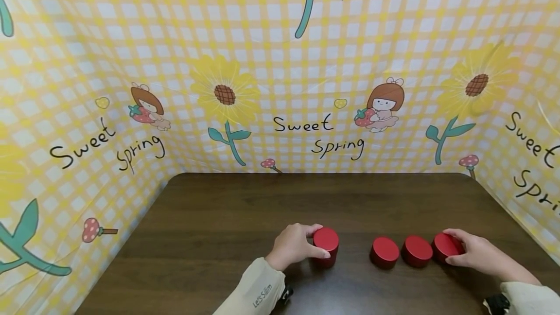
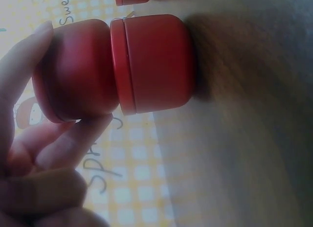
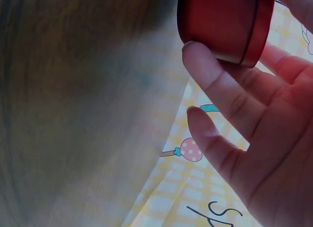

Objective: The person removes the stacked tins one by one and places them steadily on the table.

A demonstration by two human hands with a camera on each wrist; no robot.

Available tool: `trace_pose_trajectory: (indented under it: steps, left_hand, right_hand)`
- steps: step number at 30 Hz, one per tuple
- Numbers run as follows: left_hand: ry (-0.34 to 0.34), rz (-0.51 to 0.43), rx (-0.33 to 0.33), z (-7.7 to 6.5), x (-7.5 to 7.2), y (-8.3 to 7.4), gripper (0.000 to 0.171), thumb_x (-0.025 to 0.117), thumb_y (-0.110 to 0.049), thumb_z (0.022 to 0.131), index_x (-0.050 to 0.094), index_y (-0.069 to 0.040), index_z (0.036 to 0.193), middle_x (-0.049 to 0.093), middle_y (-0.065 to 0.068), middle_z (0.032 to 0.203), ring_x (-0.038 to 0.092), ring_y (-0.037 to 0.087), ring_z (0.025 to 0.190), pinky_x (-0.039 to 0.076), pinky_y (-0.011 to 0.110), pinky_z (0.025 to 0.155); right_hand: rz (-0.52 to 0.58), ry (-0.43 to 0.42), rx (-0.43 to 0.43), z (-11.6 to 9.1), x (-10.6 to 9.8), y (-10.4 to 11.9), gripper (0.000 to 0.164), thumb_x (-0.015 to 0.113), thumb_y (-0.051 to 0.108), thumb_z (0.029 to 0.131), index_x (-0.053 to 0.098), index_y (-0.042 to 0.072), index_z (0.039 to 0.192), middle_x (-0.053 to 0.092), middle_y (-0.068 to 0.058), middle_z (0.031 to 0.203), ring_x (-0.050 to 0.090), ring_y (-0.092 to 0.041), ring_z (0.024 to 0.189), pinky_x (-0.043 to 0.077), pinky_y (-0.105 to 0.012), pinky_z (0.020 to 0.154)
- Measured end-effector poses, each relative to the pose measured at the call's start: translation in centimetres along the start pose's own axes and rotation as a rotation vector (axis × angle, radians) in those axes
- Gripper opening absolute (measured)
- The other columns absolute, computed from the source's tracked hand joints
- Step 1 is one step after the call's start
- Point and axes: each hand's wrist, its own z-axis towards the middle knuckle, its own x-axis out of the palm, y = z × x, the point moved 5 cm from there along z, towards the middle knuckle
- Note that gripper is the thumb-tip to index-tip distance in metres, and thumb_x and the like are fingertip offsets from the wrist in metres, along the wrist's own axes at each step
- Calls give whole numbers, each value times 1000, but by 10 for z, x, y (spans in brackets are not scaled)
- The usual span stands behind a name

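Observation:
My left hand (image 1: 294,245) grips a small round red tin (image 2: 78,70) between thumb and fingers. This tin sits right over a second red tin (image 2: 156,63), whose base is at the tabletop, and the two stand as one column. Over on the right, my right hand (image 1: 479,255) holds another red tin (image 3: 220,26) by its sides, thumb and fingers around it. That tin is at the right end of a row, close beside a middle red tin (image 1: 417,251). Left of the middle one stands a further red tin (image 1: 384,252), untouched.
The dark wood-grain table (image 1: 218,208) has rounded far corners. A yellow checked cloth (image 1: 271,72) printed with sunflowers and lettering hangs behind it and along both sides. A gap of bare tabletop lies between the column and the row.

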Motion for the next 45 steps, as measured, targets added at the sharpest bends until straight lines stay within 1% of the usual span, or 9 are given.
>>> trace_pose_trajectory:
  steps: [6,20,24,27,31,35,39,42,45]
  left_hand:
    - [-3,2,4,1,0,0,64,85,-41,68,67,-17,124,69,1,113,61,20,102,46,30,64]
    - [-1,-21,-9,-1,-2,-1,63,85,-39,68,67,-17,124,69,2,113,61,21,102,47,31,65]
    - [-7,-11,1,-2,-1,-2,62,85,-39,69,67,-18,124,69,3,114,61,22,103,47,31,65]
    - [-13,12,27,-3,-1,-3,62,85,-39,69,67,-17,124,69,3,113,62,23,102,46,30,64]
    - [-17,50,60,-3,0,-4,62,84,-40,70,66,-16,124,70,3,111,62,23,99,46,30,64]
    - [-17,73,68,-2,0,-3,62,82,-43,71,66,-16,125,69,3,114,63,21,98,45,29,62]
    - [-29,84,75,-1,1,-1,63,81,-45,72,66,-16,125,68,2,116,63,20,97,45,29,61]
    - [-37,89,81,-2,1,0,63,81,-46,71,66,-16,125,69,2,114,63,19,95,44,29,60]
    - [-50,82,77,-3,1,2,63,81,-47,71,66,-17,125,69,2,112,63,19,92,43,29,57]
  right_hand:
    - [34,31,25,3,2,-2,64,77,18,79,46,-17,122,59,-7,91,50,-19,76,42,-30,61]
    - [53,61,48,3,4,-5,64,72,19,84,43,-20,125,59,-7,90,50,-18,75,42,-31,61]
    - [41,68,40,3,4,-3,64,72,19,85,42,-21,125,59,-7,88,49,-18,74,41,-31,61]
    - [18,63,40,2,2,-2,67,74,21,83,44,-20,126,61,-11,92,51,-19,76,42,-31,62]
    - [-59,10,-4,0,-4,2,72,78,25,79,45,-19,126,62,-24,101,60,-29,85,47,-39,68]
    - [-105,-70,-31,-3,-14,10,74,79,27,78,45,-18,126,59,-32,105,61,-40,91,48,-49,71]
    - [-71,-175,-60,-8,-21,25,69,80,23,77,48,-14,127,59,-20,98,58,-18,70,46,-36,61]
    - [-29,-273,-153,-10,-21,43,62,81,18,75,53,-10,123,57,-7,91,43,-3,55,38,-26,51]
    - [-5,-348,-259,-6,-16,67,56,81,15,74,57,-8,118,60,-7,91,41,2,56,37,-25,49]
